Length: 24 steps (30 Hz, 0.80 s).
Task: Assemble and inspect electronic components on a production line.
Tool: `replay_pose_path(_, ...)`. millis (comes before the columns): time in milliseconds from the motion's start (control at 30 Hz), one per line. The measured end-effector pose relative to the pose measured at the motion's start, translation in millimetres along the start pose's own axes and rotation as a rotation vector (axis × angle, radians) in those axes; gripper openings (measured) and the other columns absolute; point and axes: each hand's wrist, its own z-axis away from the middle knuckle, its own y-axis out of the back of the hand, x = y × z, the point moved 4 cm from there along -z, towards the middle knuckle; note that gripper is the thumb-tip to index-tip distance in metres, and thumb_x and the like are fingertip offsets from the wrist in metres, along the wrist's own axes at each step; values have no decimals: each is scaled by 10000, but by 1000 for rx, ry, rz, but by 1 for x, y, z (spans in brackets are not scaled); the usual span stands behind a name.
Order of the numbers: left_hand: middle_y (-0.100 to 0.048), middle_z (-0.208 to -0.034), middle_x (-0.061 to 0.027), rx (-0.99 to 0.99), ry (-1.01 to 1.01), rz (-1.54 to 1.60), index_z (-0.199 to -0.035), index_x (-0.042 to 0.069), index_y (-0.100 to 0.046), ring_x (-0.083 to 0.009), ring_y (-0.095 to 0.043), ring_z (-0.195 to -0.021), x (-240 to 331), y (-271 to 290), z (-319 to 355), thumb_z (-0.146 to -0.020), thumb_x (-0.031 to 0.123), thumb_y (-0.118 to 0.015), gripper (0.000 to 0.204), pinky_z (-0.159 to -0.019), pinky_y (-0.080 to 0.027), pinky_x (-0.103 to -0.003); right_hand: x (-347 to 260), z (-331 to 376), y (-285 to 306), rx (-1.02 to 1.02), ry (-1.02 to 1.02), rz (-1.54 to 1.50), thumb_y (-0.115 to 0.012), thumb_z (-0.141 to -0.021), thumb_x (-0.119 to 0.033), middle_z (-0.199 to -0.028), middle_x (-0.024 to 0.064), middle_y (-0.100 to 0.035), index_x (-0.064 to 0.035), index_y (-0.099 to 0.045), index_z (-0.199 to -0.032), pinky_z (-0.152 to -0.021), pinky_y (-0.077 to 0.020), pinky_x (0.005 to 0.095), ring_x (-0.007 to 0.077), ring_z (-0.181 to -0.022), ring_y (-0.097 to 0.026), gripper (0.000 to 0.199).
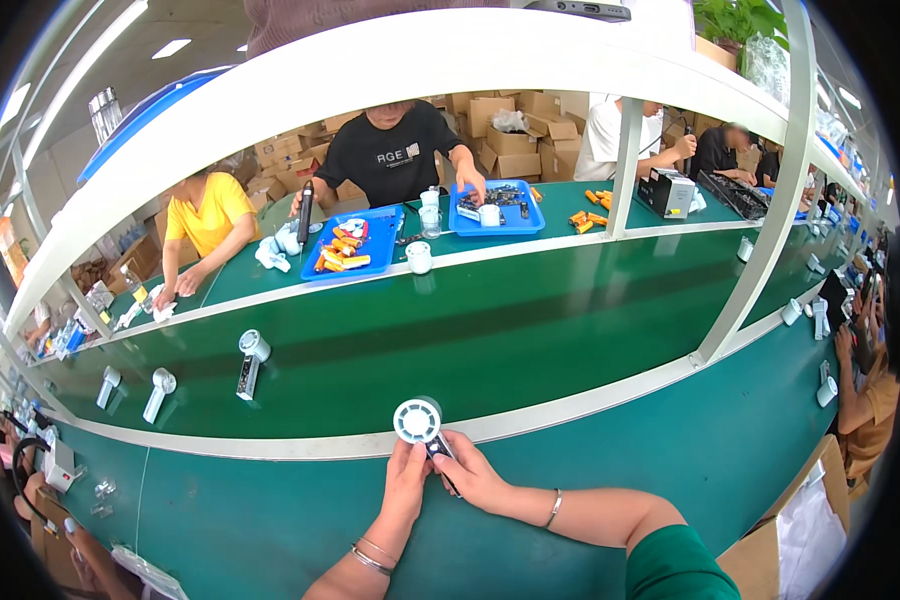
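Note:
A white handheld fan [417, 420] with a round slotted head is held up over the near green bench, by the rail of the conveyor. Its handle, dark inside, slants down between my hands. My left hand [406, 480] grips it from the left, just below the head. Around the handle's right side close the fingers of my right hand [476, 478], with the thumb near the top. The palms hide part of the handle.
On the green conveyor [530, 340] lie several fans, including one with an uncovered handle [250, 362]. Across it, workers sit near a blue tray of orange cells [348, 245] and a blue tray of circuit boards [515, 222]. A cardboard box [785, 540] stands at lower right.

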Motion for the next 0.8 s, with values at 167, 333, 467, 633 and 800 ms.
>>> replay_pose_path(167,-531,-1059,-58,-26,-2,14,-1252,24,-428,-128,-524,-888,4,-4,-1,-960,275,-466,386,-750,-454,-280,0,-1,1,-15,-10,-11,-455,-944,-166,-845,49,-493,-15,-322,-1296,-495,-420,225,85,-611,-483,405)
replay_pose_path(333,-537,-1075,-90,-7,-9,-41,-1234,23,-424,-184,-545,-955,-5,5,-2,-964,323,-452,405,-834,-467,-356,0,-1,0,-13,-12,3,-445,-949,-151,-823,46,-489,-14,-318,-1295,-494,-421,228,91,-612,-486,392)
replay_pose_path(467,-540,-1066,-89,-2,-8,-40,-1229,22,-426,-184,-545,-948,-3,3,-2,-962,327,-456,407,-825,-470,-353,-1,-1,1,-19,-22,12,-445,-949,-149,-825,48,-491,-12,-320,-1293,-498,-425,227,91,-613,-489,391)
replay_pose_path(633,-540,-1066,-87,-8,5,-35,-1230,17,-424,-180,-546,-943,-3,2,-3,-958,327,-466,414,-815,-474,-343,-1,-1,1,-11,-20,28,-449,-947,-151,-838,51,-492,-12,-322,-1291,-500,-428,226,90,-617,-494,391)
replay_pose_path(800,-538,-1070,-88,-12,1,-38,-1232,12,-421,-180,-547,-950,-2,2,-3,-956,326,-470,421,-819,-474,-342,0,-1,1,-9,-8,23,-453,-947,-153,-849,54,-495,-14,-327,-1289,-503,-431,227,91,-620,-497,391)
